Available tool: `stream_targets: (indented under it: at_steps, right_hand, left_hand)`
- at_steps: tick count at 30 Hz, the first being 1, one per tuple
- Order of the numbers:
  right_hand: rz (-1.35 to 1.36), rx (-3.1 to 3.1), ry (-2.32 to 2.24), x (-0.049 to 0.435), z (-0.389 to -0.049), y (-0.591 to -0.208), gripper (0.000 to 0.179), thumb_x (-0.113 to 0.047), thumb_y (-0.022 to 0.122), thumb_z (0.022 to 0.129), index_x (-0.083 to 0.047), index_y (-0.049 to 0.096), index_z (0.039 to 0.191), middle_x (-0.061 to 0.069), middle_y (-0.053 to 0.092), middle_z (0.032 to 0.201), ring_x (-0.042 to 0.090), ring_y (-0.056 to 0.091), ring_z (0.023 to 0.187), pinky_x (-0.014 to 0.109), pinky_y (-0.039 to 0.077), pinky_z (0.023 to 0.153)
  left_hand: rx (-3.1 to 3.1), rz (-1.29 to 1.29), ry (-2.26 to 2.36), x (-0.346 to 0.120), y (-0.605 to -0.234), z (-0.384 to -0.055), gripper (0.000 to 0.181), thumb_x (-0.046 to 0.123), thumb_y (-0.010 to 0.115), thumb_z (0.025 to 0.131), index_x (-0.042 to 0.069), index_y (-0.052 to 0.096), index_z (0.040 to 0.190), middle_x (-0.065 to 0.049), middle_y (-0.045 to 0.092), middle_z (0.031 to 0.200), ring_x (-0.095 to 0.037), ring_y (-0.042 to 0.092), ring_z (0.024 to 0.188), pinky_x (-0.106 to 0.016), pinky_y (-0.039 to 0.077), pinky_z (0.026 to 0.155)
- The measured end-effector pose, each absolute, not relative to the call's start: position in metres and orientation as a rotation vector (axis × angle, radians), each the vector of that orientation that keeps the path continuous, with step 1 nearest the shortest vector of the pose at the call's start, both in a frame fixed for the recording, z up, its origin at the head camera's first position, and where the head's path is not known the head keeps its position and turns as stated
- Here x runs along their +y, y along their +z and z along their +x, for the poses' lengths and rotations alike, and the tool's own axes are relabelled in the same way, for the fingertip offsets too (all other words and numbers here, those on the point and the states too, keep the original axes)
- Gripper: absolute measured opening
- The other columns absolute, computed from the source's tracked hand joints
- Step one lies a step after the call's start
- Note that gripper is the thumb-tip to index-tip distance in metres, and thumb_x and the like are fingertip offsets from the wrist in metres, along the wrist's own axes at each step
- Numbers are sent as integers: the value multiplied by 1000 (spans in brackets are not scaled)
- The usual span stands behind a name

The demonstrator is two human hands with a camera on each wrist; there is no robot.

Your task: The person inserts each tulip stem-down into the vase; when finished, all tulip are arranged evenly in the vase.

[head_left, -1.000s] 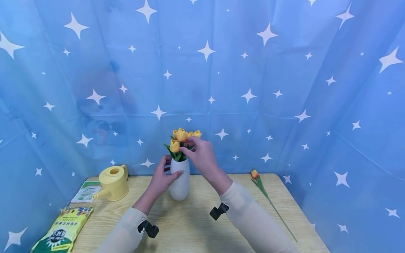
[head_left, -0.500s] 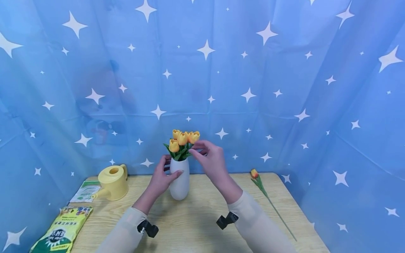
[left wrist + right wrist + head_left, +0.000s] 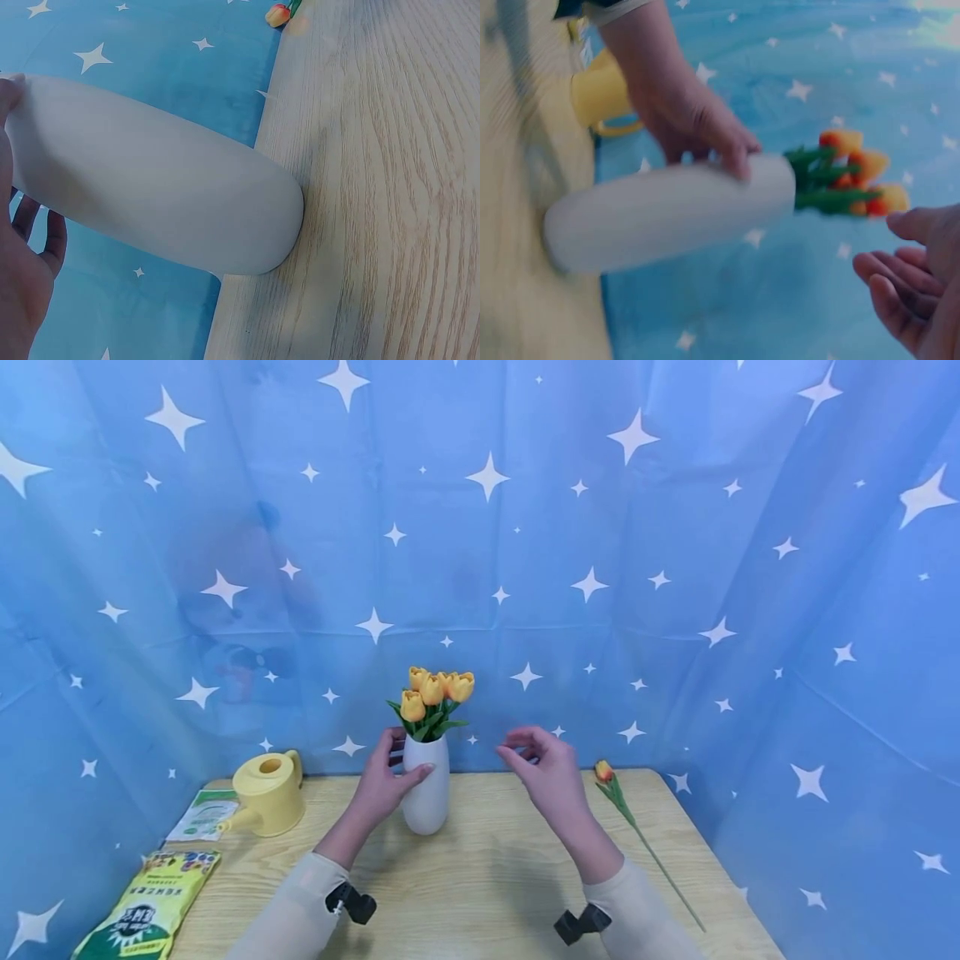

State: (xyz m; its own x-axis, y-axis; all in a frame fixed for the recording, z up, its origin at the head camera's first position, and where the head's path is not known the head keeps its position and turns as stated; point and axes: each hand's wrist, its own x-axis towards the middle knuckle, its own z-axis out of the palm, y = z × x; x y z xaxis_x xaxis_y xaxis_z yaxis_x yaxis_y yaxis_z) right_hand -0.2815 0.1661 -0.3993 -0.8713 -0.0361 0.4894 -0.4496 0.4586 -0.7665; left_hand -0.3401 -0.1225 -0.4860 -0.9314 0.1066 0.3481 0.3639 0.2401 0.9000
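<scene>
A white vase stands upright on the table, filled with several yellow-orange tulips with green leaves. My left hand holds it near the top, thumb in front and fingers around the far left side. In the left wrist view the smooth vase spans the frame, its base on the wood. My right hand hangs in the air right of the vase, fingers loosely bent and nothing between them. From the right wrist view, that hand overlaps the edge of the tulip blooms. The stems are hidden inside the vase.
One orange-yellow tulip with a long stem lies at the table's right. A yellow watering can stands at the left, by a green-white packet and a yellow-green bag. A blue star-patterned curtain surrounds the wooden table.
My right hand has let go of the tulips and drawn away to the right and down. The left hand stays on the vase, and the blooms sit spread a little differently.
</scene>
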Motion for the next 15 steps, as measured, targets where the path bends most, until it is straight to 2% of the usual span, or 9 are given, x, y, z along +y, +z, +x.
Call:
stream_targets:
  at_steps: [4, 10, 15]
  right_hand:
    - [295, -2366, 1381, 200, -283, -421, 16, -20, 85, 101, -13, 79, 114, 0, 80, 104, 18, 74, 85, 30, 61, 64]
    - [181, -2448, 1241, 260, -290, -459, 19, -15, 85, 100, -7, 78, 116, 7, 79, 107, 22, 73, 93, 26, 60, 75]
    - [76, -2502, 1168, 304, -291, -484, 27, -19, 83, 103, -5, 75, 124, 10, 78, 113, 24, 71, 98, 26, 59, 79]
  left_hand:
    - [-2298, -427, -1767, -122, -485, -340, 72, 42, 89, 97, 15, 49, 150, -16, 58, 149, -45, 57, 138, -66, 50, 112]
    - [-2304, -422, -1759, -121, -487, -340, 72, 40, 88, 98, 13, 47, 151, -18, 57, 150, -46, 57, 137, -66, 51, 111]
    - [-2295, -421, -1762, -120, -489, -342, 71, 40, 88, 98, 14, 48, 150, -17, 58, 150, -46, 58, 137, -67, 51, 109]
